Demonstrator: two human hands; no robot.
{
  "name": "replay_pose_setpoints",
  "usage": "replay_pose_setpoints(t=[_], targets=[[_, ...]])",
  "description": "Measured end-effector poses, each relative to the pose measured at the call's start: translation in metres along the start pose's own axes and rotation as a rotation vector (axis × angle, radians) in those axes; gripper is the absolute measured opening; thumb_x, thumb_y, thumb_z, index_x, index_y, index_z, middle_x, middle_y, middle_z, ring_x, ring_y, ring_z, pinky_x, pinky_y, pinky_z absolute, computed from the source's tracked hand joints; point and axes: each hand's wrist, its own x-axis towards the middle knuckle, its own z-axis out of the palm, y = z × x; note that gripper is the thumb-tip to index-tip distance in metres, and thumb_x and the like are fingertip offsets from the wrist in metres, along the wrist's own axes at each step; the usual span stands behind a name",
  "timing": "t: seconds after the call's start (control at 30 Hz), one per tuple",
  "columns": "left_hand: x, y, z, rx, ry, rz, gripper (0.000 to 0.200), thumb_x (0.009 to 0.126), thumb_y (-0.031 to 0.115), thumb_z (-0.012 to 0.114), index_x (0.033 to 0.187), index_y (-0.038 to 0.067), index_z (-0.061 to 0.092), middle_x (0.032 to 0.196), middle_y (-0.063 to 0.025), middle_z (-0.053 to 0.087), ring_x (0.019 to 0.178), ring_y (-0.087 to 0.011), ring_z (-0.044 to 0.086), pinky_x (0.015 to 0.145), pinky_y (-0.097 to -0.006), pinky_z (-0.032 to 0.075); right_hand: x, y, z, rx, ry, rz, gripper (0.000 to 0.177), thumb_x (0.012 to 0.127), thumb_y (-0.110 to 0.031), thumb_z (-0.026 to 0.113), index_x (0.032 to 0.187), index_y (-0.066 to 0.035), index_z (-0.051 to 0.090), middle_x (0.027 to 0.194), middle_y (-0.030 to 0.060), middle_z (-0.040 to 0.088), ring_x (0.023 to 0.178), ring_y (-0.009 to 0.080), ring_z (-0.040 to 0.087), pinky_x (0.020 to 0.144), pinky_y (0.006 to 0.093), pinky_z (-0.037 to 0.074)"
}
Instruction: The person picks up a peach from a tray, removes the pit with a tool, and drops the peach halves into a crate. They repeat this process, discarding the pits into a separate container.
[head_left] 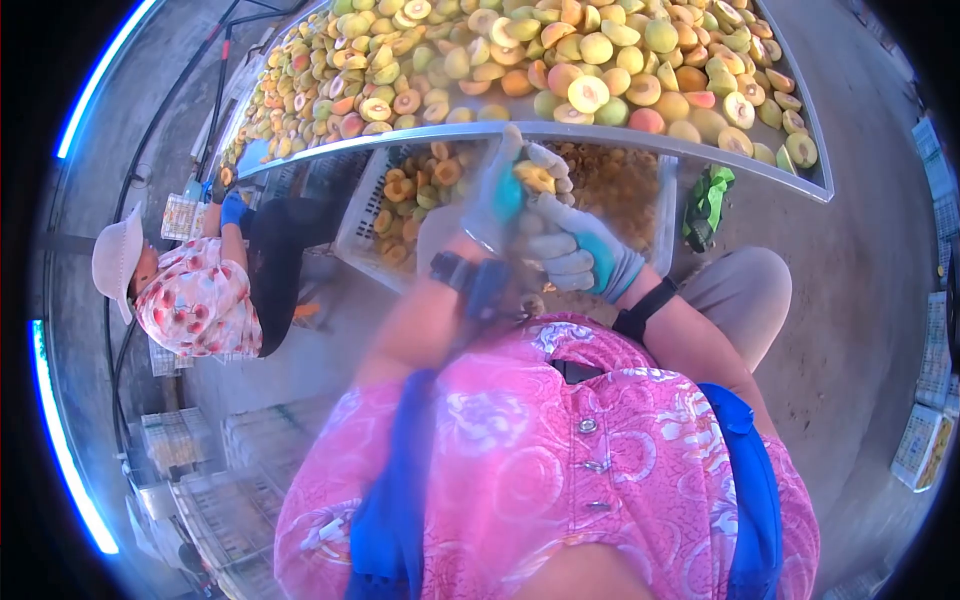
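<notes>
In the head view, my left hand (507, 190), in a grey and teal glove, is closed round a yellow apricot-like fruit half (535, 178). My right hand (582, 248), gloved the same way, is right beside it with curled fingers just below the fruit. Whatever those fingers grip, if anything, is hidden. Both hands are in front of the metal-rimmed table (480, 130), above the crates. Many cut apricot-like fruits (588, 94) are heaped on the table, some with a pit in the flesh.
A white crate (352, 232) of fruit halves stands under the table edge, with a second container (664, 215) of brownish pieces beside it. A green bag (708, 205) hangs at the right. Another person (200, 290) sits at the left. Stacked crates (930, 380) line the right side.
</notes>
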Motion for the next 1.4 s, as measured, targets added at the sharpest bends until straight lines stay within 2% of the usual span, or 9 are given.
replay_pose_setpoints(t=[0.33, 0.4, 0.47, 0.5, 0.57, 0.67, 0.77, 0.93, 1.4], targets=[[0.019, -0.007, -0.029, -0.15, 0.068, 0.336, 0.05, 0.095, 0.056, 0.049, 0.1, 0.007, 0.056, 0.098, -0.0107, 0.06, 0.087, -0.0266, 0.06, 0.076, -0.0411, 0.053, 0.002, -0.004, 0.0, 0.189, -0.243, 0.08, 0.037, 0.102, -0.045, 0.039, 0.102, -0.01, 0.052, 0.058, -0.0075, 0.03, 0.034, 0.0052, 0.025, 0.03, 0.023, 0.019], [0.015, 0.003, -0.034, 0.467, 0.21, 0.634, 0.055, 0.093, 0.058, 0.049, 0.103, 0.005, 0.057, 0.097, -0.0115, 0.061, 0.087, -0.0295, 0.06, 0.078, -0.0432, 0.053, 0.001, -0.011, -0.001, 0.188, -0.275, 0.069, 0.038, 0.101, -0.047, 0.041, 0.102, -0.01, 0.052, 0.058, -0.0073, 0.03, 0.034, 0.0054, 0.026, 0.03, 0.0233, 0.02], [0.003, 0.029, -0.047, -0.529, 0.064, 0.323, 0.052, 0.092, 0.055, 0.054, 0.102, 0.005, 0.059, 0.093, -0.0116, 0.063, 0.085, -0.0282, 0.062, 0.079, -0.0407, 0.053, -0.004, -0.013, -0.006, -0.092, 0.07, -0.08, 0.039, 0.099, -0.048, 0.045, 0.105, -0.011, 0.053, 0.06, -0.0057, 0.037, 0.037, 0.0071, 0.032, 0.031, 0.0239, 0.025], [0.001, 0.04, -0.071, -0.37, 0.087, 0.423, 0.047, 0.092, 0.051, 0.056, 0.102, 0.005, 0.06, 0.093, -0.0107, 0.063, 0.084, -0.0255, 0.062, 0.079, -0.0374, 0.053, -0.006, -0.013, -0.003, -0.089, 0.076, -0.079, 0.039, 0.099, -0.048, 0.045, 0.105, -0.011, 0.053, 0.06, -0.0057, 0.037, 0.037, 0.0071, 0.032, 0.031, 0.0239, 0.025], [0.008, 0.064, -0.122, -0.106, 0.283, 0.623, 0.04, 0.094, 0.044, 0.058, 0.105, 0.006, 0.062, 0.095, -0.0087, 0.064, 0.084, -0.0202, 0.063, 0.079, -0.0317, 0.053, -0.005, -0.015, 0.009, -0.866, 0.75, -0.42, 0.036, 0.098, -0.047, 0.048, 0.107, -0.012, 0.052, 0.065, -0.0032, 0.046, 0.041, 0.0087, 0.039, 0.034, 0.0242, 0.031], [0.013, 0.089, -0.153, 0.089, 0.535, 0.824, 0.036, 0.097, 0.039, 0.056, 0.112, 0.006, 0.062, 0.097, -0.0051, 0.064, 0.082, -0.0162, 0.062, 0.077, -0.0292, 0.053, -0.01, -0.022, 0.002, -0.73, 0.865, -0.481, 0.038, 0.099, -0.044, 0.046, 0.108, -0.008, 0.052, 0.066, 0.0008, 0.05, 0.037, 0.0095, 0.039, 0.03, 0.0243, 0.032], [0.005, 0.096, -0.121, 0.433, 0.853, 0.734, 0.033, 0.095, 0.032, 0.059, 0.116, 0.006, 0.061, 0.103, -0.0056, 0.062, 0.086, -0.0143, 0.059, 0.075, -0.0295, 0.05, -0.015, -0.018, -0.002, -0.815, 0.875, -0.458, 0.036, 0.098, -0.041, 0.049, 0.111, -0.008, 0.049, 0.072, 0.0031, 0.053, 0.038, 0.0106, 0.044, 0.031, 0.0252, 0.033], [0.058, 0.111, -0.072, 1.336, 0.791, 0.849, 0.056, 0.087, 0.031, 0.066, 0.132, 0.002, 0.05, 0.128, -0.0173, 0.055, 0.121, -0.0293, 0.051, 0.103, -0.0345, 0.04, -0.02, -0.002, -0.048, -0.961, 0.861, -0.418, 0.037, 0.097, -0.04, 0.053, 0.112, -0.007, 0.047, 0.077, 0.0051, 0.055, 0.04, 0.0114, 0.047, 0.032, 0.0248, 0.035], [0.202, 0.134, -0.036, 1.654, 0.731, 0.568, 0.068, 0.079, 0.029, 0.069, 0.138, 0.01, 0.043, 0.132, -0.0201, 0.053, 0.12, -0.0371, 0.051, 0.102, -0.0438, 0.04, -0.04, -0.014, -0.055, -0.848, 0.854, -0.46, 0.028, 0.097, -0.035, 0.056, 0.105, -0.01, 0.048, 0.071, 0.0018, 0.055, 0.039, 0.0082, 0.046, 0.034, 0.0226, 0.034]])
